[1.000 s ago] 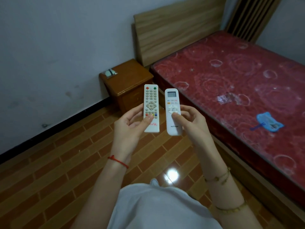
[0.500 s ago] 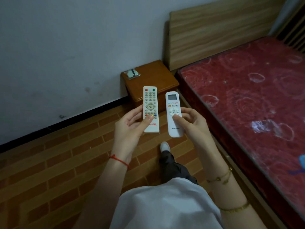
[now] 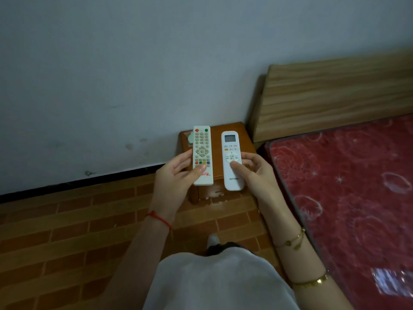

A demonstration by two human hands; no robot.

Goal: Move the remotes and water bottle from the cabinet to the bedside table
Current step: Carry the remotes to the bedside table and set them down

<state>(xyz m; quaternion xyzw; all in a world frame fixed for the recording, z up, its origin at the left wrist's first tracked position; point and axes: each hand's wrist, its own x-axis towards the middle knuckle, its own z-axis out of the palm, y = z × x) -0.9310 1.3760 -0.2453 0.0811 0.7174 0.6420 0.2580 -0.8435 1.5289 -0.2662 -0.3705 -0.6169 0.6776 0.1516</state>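
Head view: each hand pinches its remote's lower half (thumbs on top).

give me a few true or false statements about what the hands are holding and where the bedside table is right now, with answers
1. The left hand holds the many-buttoned remote. True.
2. The right hand holds a water bottle. False: it holds the remote with a small screen; no bottle is in view.
3. Both remotes already lie on the bedside table. False: both are held in the hands, in front of it.
4. The bedside table stands against the wall beside the wooden headboard. True.
5. The left wrist wears a red string. True.
6. The mattress is blue. False: it is red with a pattern.
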